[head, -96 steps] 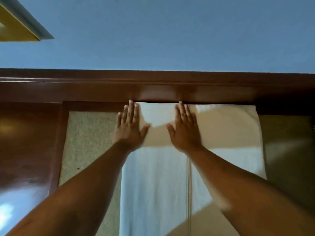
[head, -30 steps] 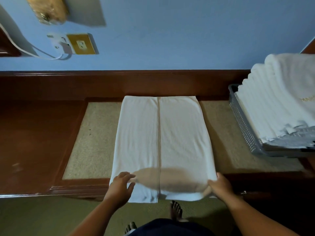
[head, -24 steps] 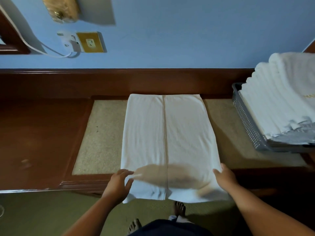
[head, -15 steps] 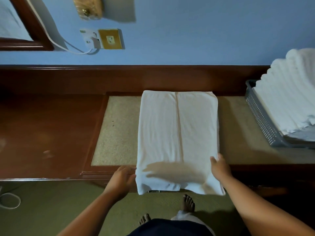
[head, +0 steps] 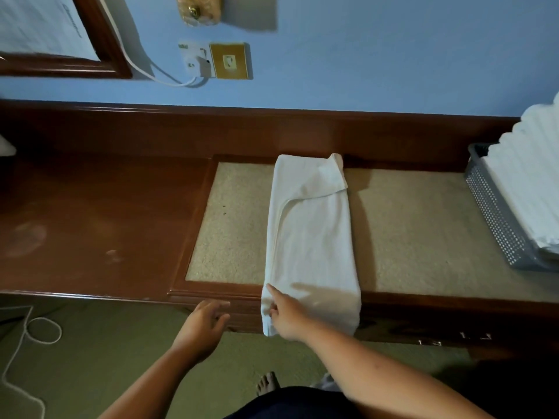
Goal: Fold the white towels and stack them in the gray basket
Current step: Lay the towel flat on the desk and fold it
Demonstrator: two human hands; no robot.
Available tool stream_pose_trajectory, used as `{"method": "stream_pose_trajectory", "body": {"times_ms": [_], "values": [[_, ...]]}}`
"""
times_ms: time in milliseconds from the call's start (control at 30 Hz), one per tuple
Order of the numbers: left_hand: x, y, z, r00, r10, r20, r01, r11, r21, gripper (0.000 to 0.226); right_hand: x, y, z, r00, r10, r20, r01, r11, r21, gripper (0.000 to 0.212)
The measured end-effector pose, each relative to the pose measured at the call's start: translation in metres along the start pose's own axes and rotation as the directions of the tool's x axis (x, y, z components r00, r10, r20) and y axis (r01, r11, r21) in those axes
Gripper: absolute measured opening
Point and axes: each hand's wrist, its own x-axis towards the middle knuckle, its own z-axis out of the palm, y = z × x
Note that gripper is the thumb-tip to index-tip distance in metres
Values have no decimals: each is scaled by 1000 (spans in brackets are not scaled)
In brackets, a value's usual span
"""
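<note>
On the brown wooden desk point(head: 90, 222), a narrow folded white cloth towel point(head: 311, 237) is laid lengthwise toward the wall, its near corner pinched by the right hand point(head: 286, 320); the left hand point(head: 202, 328) is held slack, empty.

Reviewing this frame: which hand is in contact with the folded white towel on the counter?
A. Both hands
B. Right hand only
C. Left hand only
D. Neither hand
B. The right hand holds the near left corner of the towel, while the left hand hovers open beside it, clear of the cloth.
</note>
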Motion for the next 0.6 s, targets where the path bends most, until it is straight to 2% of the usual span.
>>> {"method": "stream_pose_trajectory", "body": {"times_ms": [167, 433, 600], "values": [[15, 24, 20, 999, 22, 26, -23, 1000, 17, 29, -11, 40, -55, 993, 3, -115, -11, 998, -65, 59], [55, 92, 67, 994, 100, 51, -101, 995, 15, 30, -27, 112, -132, 980, 91, -176, -95, 995, -15, 53], [78, 134, 96, 993, 118, 7, -118, 992, 37, 30, -32, 147, -175, 976, 59, -208, -71, 996, -53, 44]]}}
